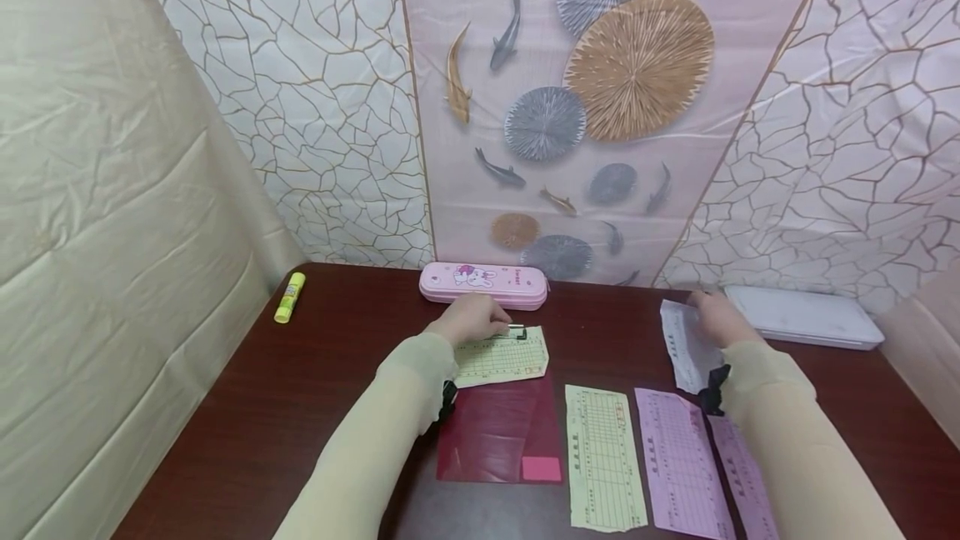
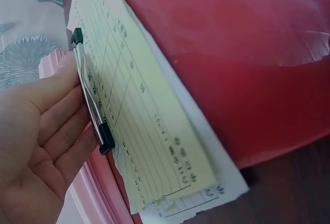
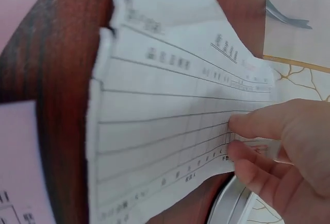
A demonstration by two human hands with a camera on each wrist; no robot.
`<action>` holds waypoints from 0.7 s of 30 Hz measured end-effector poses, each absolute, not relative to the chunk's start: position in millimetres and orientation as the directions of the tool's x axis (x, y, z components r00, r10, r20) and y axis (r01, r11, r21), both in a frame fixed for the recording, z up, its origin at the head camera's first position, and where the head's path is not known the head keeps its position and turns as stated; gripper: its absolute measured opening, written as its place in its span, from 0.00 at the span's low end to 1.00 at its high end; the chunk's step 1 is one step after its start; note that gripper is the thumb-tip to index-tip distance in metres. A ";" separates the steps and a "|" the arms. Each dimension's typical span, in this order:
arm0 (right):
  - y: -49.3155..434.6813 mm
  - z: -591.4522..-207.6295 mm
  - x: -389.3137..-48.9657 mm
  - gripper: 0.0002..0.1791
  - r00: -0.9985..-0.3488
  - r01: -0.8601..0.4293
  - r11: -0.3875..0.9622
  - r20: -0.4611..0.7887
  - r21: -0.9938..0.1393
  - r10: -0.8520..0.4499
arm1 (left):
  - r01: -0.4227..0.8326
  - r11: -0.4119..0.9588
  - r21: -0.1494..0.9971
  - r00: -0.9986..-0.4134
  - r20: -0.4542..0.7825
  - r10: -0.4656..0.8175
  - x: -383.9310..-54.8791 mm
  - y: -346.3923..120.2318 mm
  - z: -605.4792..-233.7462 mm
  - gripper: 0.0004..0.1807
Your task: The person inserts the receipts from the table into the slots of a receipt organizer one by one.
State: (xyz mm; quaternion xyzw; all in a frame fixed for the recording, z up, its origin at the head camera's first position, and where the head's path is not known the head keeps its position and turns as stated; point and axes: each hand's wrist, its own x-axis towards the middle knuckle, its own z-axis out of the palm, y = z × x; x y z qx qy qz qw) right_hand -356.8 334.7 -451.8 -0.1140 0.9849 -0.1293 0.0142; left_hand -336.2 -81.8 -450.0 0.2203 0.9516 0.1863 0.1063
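My left hand [image 1: 471, 319] is at the far edge of a red folder [image 1: 487, 432], with its fingertips at a metal clip [image 2: 94, 95] with black ends. Under the clip lies a pale yellow printed slip [image 1: 502, 358], with a white sheet [image 2: 227, 188] showing beneath it. Part of the grip is hidden behind the clip. At the far right, my right hand [image 1: 722, 319] pinches a white printed slip [image 3: 170, 116] between thumb and fingers. The slip has a torn edge and hangs tilted over the table.
A yellow-green slip [image 1: 603, 457] and two purple slips [image 1: 682, 461] [image 1: 742, 473] lie to the folder's right. Behind it stands a pink pencil case [image 1: 483, 283]. A white flat case [image 1: 806, 317] is at the back right, a yellow glue stick [image 1: 289, 297] at the back left.
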 end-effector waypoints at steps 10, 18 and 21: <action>331.4 -448.6 -351.6 0.12 -0.982 -0.187 0.956 0.041 -0.228 -0.182 | 0.405 0.842 0.355 -0.881 -0.095 0.464 -330.9 -80.5 -451.1 0.19; 333.7 -444.7 -340.5 0.12 -0.984 -0.161 0.975 0.095 -0.152 -0.148 | 0.405 0.849 0.340 -0.881 -0.103 0.461 -327.3 -78.9 -447.6 0.20; 333.6 -442.1 -339.6 0.12 -0.984 -0.151 0.976 0.116 -0.158 -0.134 | 0.417 0.848 0.327 -0.878 -0.095 0.469 -327.6 -80.1 -448.1 0.20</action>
